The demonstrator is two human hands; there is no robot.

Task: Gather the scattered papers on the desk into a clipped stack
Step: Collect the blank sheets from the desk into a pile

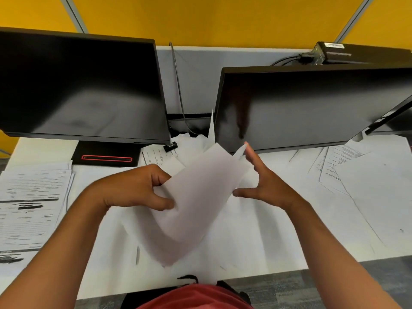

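Left hand (142,188) pinches curled sheet (196,204) mid-worktop, long axis toward far right. Right hand (265,186) spread, empty, beside its right edge. Binder clip (170,147) lies at far edge.

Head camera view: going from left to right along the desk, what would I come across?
Printed paper stack → left hand → held blank sheet → right hand → loose printed sheets.

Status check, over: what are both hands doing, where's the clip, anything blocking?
Left hand pinching raised sheet; right hand open beside it. Binder clip unused under left monitor. Papers scattered across desk; nothing blocking.
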